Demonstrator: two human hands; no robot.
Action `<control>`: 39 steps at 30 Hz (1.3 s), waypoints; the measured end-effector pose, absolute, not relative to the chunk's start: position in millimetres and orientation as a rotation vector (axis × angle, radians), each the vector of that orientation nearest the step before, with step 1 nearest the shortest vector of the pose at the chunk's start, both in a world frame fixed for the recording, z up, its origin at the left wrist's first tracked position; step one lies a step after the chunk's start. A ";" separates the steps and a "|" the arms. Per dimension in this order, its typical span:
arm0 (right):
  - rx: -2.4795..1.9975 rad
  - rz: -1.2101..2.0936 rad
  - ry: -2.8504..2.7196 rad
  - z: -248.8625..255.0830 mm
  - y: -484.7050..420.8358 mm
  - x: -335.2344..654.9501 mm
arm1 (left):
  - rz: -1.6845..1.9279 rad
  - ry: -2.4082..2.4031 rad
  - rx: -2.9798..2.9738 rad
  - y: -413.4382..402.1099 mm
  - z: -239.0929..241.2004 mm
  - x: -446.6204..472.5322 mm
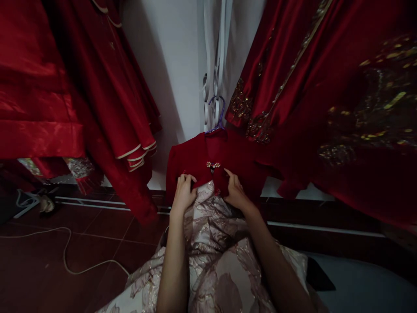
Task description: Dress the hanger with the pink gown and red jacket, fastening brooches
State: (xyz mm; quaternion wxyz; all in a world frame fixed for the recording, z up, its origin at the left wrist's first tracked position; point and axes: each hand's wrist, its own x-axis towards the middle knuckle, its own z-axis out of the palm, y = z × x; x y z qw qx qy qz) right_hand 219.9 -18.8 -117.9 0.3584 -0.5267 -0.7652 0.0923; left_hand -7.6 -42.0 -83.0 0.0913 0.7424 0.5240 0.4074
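Clock taken with the clasp as centre. Red jacket (192,154) hangs front-on, straight ahead of the person, its shoulders spread by a purple hanger (223,114) at 12. The hanger's hook sits against a string of white rings (206,108), presumably what bears the weight and leaves both hands free for the cloth.

Beaded clasp (213,165) joins the two front edges at the chest; below it they part slightly.

Left hand (185,193) at 8: thumb and bent fingers pinched together on the jacket's lower front, which would steady that side. Right hand (236,191) at 4: forefinger stretched along the red cloth toward the clasp. Light is dim there and the thumb is lost in shadow, so whether it grips or merely rests cannot be told. The hands mirror each other, probably to keep the two sides level.

At 6, pale patterned cloth (224,265) runs from between the hands down past both forearms, bunched and creased.

More red clothes (110,87) hang at 10, and a sequin-trimmed red garment (283,65) at 2, leaving the jacket a gap between them.
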 end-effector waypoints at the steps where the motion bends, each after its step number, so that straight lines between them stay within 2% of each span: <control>1: -1.345 0.221 -1.945 -119.3 -17.6 217.5 | 1.225 1.607 2.213 -44.7 -78.8 -8.2; 5: -1.193 0.251 -1.938 -121.0 -14.6 208.4 | 1.156 1.641 2.215 -63.1 -50.8 -7.8; 9: -1.198 0.140 -1.956 -130.1 -18.5 197.5 | 0.976 1.502 2.170 -78.1 -35.4 9.1; 13: -1.214 0.107 -1.730 -148.0 -21.6 188.6 | 0.731 1.132 2.100 -72.7 -54.8 32.5; 16: -1.133 0.184 -1.523 -150.1 -15.1 196.2 | 0.598 1.106 2.026 -58.9 -82.0 35.8; 20: -1.144 0.182 -1.404 -121.6 -8.5 231.9 | 0.802 1.304 1.966 -41.2 -113.9 31.4; 25: -1.320 -0.032 -1.463 -59.0 -35.6 269.0 | 0.949 1.257 1.994 -33.9 -128.5 34.5; 29: -1.296 0.151 -1.621 -22.4 -67.0 247.4 | 0.963 1.265 1.980 -34.0 -129.7 37.9; 34: -1.077 0.506 -1.951 -20.8 -77.5 195.8 | 0.924 1.202 1.971 -35.1 -121.7 32.7; 37: -1.045 0.538 -2.050 -29.7 -73.6 180.9 | 0.804 0.972 1.941 -40.1 -102.4 13.5; 39: -1.047 0.495 -2.052 -33.1 -71.9 178.1 | 0.868 0.941 1.877 -43.7 -88.0 -4.6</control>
